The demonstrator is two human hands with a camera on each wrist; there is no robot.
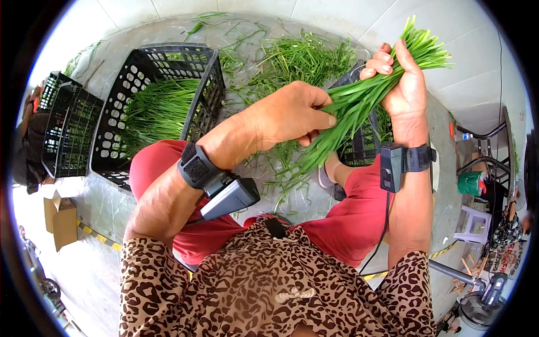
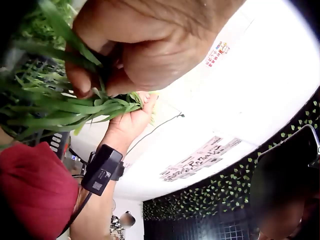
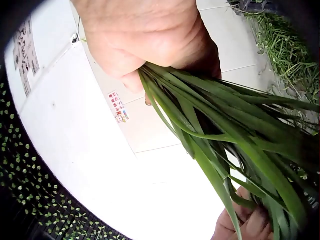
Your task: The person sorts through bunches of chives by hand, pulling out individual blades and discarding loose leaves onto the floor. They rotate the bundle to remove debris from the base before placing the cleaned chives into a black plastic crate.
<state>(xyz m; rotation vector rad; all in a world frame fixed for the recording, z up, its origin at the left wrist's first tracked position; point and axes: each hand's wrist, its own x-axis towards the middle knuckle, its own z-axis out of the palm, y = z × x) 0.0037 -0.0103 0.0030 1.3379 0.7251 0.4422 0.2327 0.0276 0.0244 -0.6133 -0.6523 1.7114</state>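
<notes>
A bundle of long green leaves [image 1: 359,101] slants from upper right to lower left in the head view, its pale cut ends at the top. My right hand [image 1: 405,84] holds it near those ends, thumb raised along the stalks. With thumb and fingers my left hand [image 1: 295,115] pinches some leaves at the bundle's middle. The left wrist view shows that hand [image 2: 145,50] close up, leaves [image 2: 75,107] between its fingertips. In the right wrist view the leaves [image 3: 225,125] fan out from under my right hand [image 3: 145,40].
On the left, a black crate [image 1: 208,95] contains green leaves [image 1: 163,109], beside stacked black crates [image 1: 70,129]. Loose greens [image 1: 303,59] lie on the floor ahead. Another dark crate [image 1: 356,149] stands behind the bundle. A cardboard box [image 1: 60,219] and a purple stool [image 1: 473,224] are farther out.
</notes>
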